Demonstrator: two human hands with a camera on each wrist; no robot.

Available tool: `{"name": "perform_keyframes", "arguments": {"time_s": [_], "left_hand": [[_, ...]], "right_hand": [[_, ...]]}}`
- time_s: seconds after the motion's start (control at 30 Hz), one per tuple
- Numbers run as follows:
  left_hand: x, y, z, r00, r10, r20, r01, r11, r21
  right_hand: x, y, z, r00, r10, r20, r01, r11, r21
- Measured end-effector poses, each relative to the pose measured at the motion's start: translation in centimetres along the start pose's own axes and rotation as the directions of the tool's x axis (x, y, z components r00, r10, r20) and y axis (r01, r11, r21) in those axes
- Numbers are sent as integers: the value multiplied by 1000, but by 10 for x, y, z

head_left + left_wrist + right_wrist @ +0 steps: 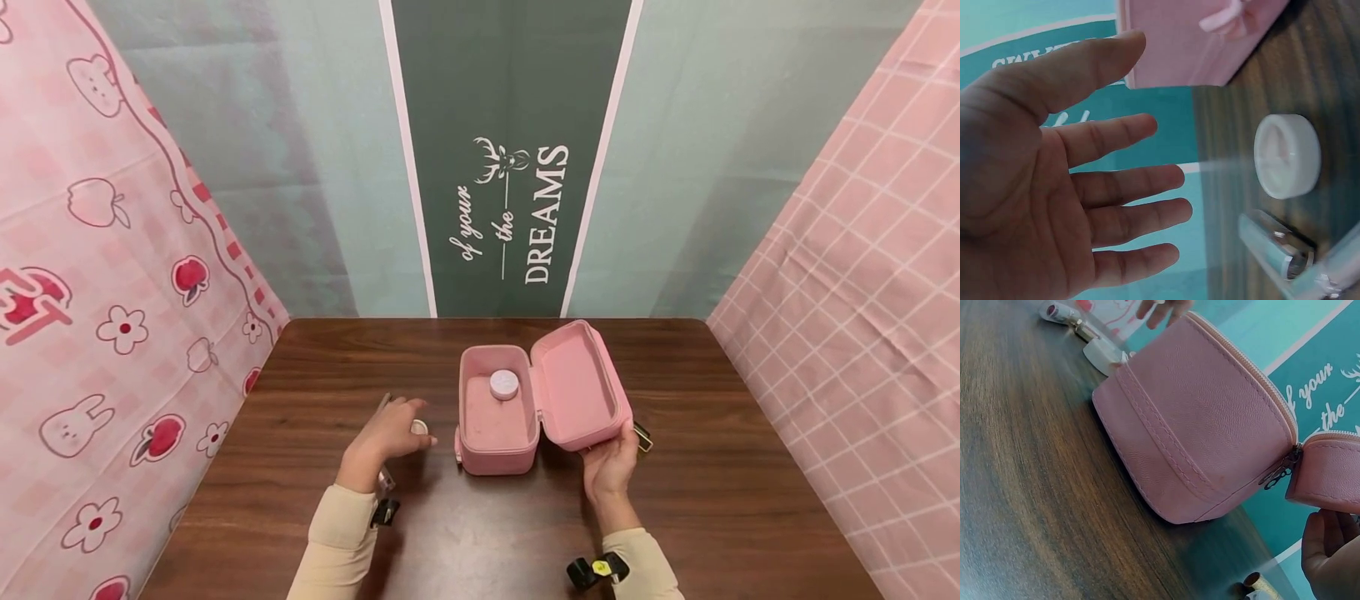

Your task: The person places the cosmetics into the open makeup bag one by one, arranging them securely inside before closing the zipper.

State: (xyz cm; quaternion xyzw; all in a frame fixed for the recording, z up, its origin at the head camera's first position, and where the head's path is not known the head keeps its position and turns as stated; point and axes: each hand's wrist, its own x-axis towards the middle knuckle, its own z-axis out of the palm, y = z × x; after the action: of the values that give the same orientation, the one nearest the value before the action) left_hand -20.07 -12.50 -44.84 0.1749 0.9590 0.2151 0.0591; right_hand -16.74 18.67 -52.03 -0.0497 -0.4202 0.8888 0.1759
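A pink zip cosmetic case (498, 460) stands on the table with its lid (576, 385) swung out to the right. Inside lies a small round white container (504, 384). My right hand (611, 467) holds the lid at its near right corner, fingers beneath it in the right wrist view. Left of the case, my left hand (386, 433) hovers with fingers spread and nothing in its palm. Below it, a hollow round white piece (1287, 156) rests on the table. Clear tubes with silver parts (1280, 245) lie beside that piece.
A gold-coloured item (642, 437) lies right of the lid, partly hidden by it. The brown wooden table (300, 375) meets a green curtain (510, 100) at the back. Pink cloths (847, 250) hang at both sides.
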Motion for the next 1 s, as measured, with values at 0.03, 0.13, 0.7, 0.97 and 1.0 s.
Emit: {"name": "perform_keyframes", "arguments": {"time_s": [0.03, 0.13, 0.7, 0.97, 1.0], "left_hand": [[-1, -2, 2, 1000, -1, 0, 1, 1000, -12], [-3, -9, 7, 1000, 6, -7, -7, 999, -37], [-12, -50, 45, 998, -47, -45, 30, 942, -335], [-10, -60, 58, 989, -102, -109, 50, 914, -402], [-10, -61, 59, 988, -102, -112, 45, 906, -420]], "right_hand": [[0, 0, 0, 1000, 0, -6, 0, 1000, -1], [-1, -1, 0, 1000, 8, -11, -8, 1000, -1], [-1, 0, -1, 999, 32, -27, -32, 999, -7], [-2, 0, -1, 998, 36, -42, -35, 999, 20], [-2, 0, -1, 998, 35, -42, -34, 999, 22]]}}
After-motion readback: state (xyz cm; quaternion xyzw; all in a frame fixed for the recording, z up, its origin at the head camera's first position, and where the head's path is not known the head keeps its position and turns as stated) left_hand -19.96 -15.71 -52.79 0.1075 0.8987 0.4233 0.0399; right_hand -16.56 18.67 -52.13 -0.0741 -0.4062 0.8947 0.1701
